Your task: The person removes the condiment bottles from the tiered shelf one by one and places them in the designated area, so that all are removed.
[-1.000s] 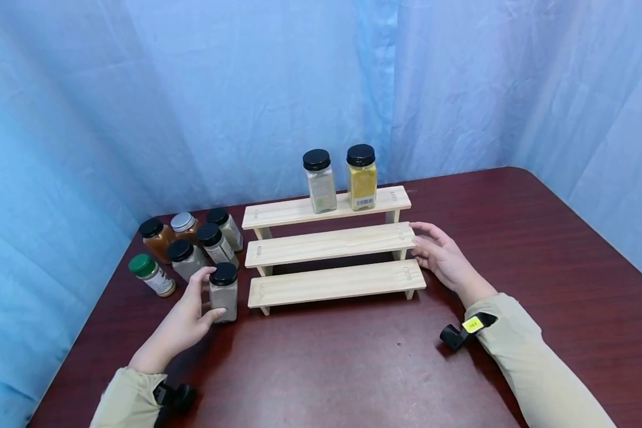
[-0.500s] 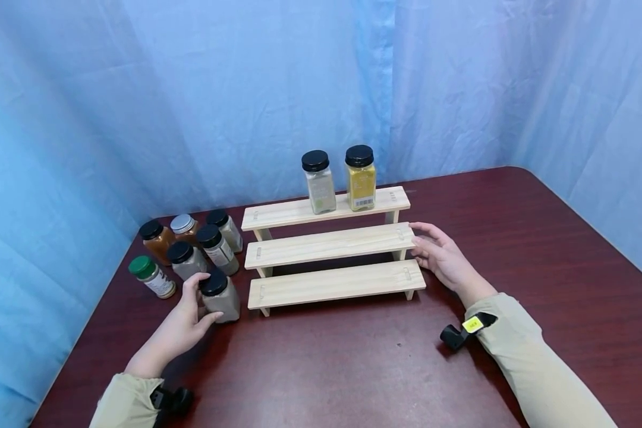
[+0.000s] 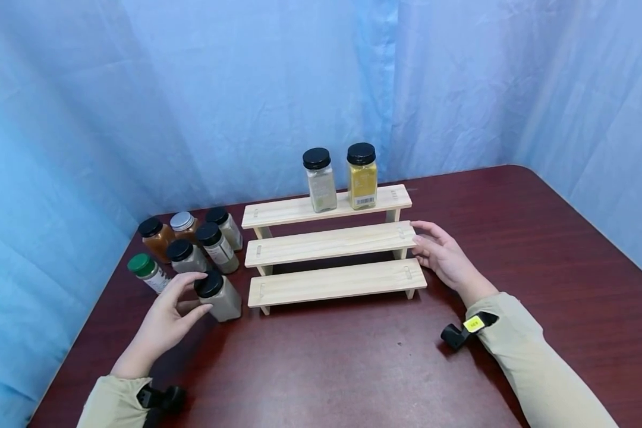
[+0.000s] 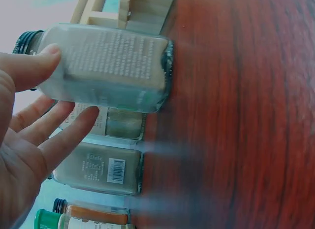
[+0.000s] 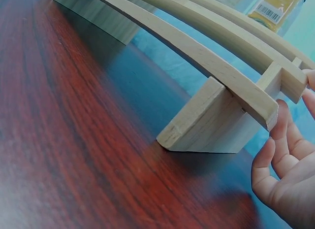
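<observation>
My left hand (image 3: pixel 160 321) is beside a black-lidded glass spice jar (image 3: pixel 226 302) of greyish powder, which stands on the table left of the wooden rack. Its index fingertip is right at the lid, and the thumb overlaps the jar (image 4: pixel 108 66) in the left wrist view. There the other fingers extend loosely, spread apart. My right hand (image 3: pixel 445 258) touches the right end of the three-tier wooden rack (image 3: pixel 331 244), with relaxed fingertips at the ends of the middle and lowest shelves. On the top shelf stand a pale powder jar (image 3: pixel 323 190) and a yellow powder jar (image 3: pixel 362 185).
Behind the left hand, several more spice jars cluster: a green-capped shaker (image 3: pixel 148 270), an orange-brown jar (image 3: pixel 159 242), a silver-lidded jar (image 3: pixel 184 224) and some black-lidded ones (image 3: pixel 219 248). Blue curtains (image 3: pixel 246 89) hang around the dark red table (image 3: pixel 353 362).
The jar at my left hand has changed its lean, its lid shifting left while its base stays nearly in place. My left hand has drawn left, its grip loosening. The right hand stays put.
</observation>
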A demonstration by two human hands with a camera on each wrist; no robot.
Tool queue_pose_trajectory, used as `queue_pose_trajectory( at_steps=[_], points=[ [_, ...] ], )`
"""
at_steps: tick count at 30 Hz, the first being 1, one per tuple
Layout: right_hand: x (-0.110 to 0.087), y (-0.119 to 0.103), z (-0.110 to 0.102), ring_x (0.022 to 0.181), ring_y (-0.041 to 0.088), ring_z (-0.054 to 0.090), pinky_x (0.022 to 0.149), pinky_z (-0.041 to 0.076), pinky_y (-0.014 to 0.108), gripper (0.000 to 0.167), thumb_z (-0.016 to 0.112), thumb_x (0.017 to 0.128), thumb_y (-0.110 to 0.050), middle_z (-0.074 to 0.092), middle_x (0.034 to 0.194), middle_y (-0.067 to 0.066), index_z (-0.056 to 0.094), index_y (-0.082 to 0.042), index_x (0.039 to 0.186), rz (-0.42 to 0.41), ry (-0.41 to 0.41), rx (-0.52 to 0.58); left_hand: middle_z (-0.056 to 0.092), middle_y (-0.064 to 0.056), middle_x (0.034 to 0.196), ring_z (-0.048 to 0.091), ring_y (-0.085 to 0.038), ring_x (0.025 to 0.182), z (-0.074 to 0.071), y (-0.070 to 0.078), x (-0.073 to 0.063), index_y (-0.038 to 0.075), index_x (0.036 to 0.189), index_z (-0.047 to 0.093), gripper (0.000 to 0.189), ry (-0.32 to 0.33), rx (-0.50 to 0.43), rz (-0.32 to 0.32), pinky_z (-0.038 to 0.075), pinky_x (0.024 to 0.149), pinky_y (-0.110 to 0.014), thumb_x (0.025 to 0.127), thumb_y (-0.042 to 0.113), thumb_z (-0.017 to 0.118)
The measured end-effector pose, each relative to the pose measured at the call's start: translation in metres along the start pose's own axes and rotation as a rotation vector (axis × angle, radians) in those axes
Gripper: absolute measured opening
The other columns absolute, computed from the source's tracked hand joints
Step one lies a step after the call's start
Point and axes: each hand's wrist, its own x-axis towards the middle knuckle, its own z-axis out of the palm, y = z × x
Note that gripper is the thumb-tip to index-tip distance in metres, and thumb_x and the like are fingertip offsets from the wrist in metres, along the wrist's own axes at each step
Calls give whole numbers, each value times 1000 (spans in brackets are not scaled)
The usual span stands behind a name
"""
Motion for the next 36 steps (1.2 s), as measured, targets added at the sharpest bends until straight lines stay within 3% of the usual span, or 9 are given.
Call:
queue_pose_trajectory(
  at_steps=[4,16,24,30,36],
  points=[
    [1,1,-1,75,3,57,65,46,19,22,49,99,-14,58,100,-8,52,-25,118,-3,-8,13,53,-14,119,43,20,105,-1,-1,0,1,128,50,57,23,-40,19,47,77,-5,76,-14,69],
    [2,3,-2,74,3,57,64,46,19,23,49,99,-14,58,98,-9,51,-26,118,3,-7,12,54,-14,120,42,19,102,3,2,3,5,131,50,57,47,-27,-14,51,75,-10,79,-6,70],
    [1,1,-1,75,3,57,65,46,19,23,49,99,-14,58,98,-8,52,-27,117,1,-4,8,52,-17,120,43,19,99,4,-5,8,3,132,49,56,70,-28,-40,43,77,-2,81,-11,66],
    [1,2,-1,74,3,57,65,46,19,23,49,99,-14,57,100,-8,52,-26,118,-2,-8,13,52,-17,121,43,20,97,5,-6,11,3,133,48,57,75,-6,-44,44,77,-2,81,-11,66],
    [1,1,-2,74,3,57,65,47,19,23,49,99,-13,58,98,-8,52,-25,118,-5,-14,30,52,-18,120,46,12,96,6,-7,13,3,132,49,57,79,14,-40,45,77,-3,80,-11,67]
  ],
)
